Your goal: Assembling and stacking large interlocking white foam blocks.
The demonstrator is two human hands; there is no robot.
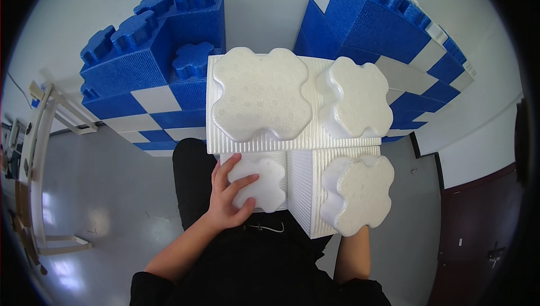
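Large white foam building blocks sit together in front of my body. The far long block [314, 120] carries two clover-shaped studs. Nearer to me are a lower block with a smaller-looking stud [271, 185] on the left and a block with a thick stud [360, 192] on the right. My left hand [232, 196] rests on the near-left stud, fingers spread over it and the thumb toward its near edge. My right forearm reaches under the near-right block; that hand is hidden behind it, so its fingers do not show.
Blue and white block stacks stand against the wall, one at the left [118, 81] and a taller one at the right [377, 30]. A pale table frame [39, 176] is at the far left. A dark red door [478, 233] is at the right.
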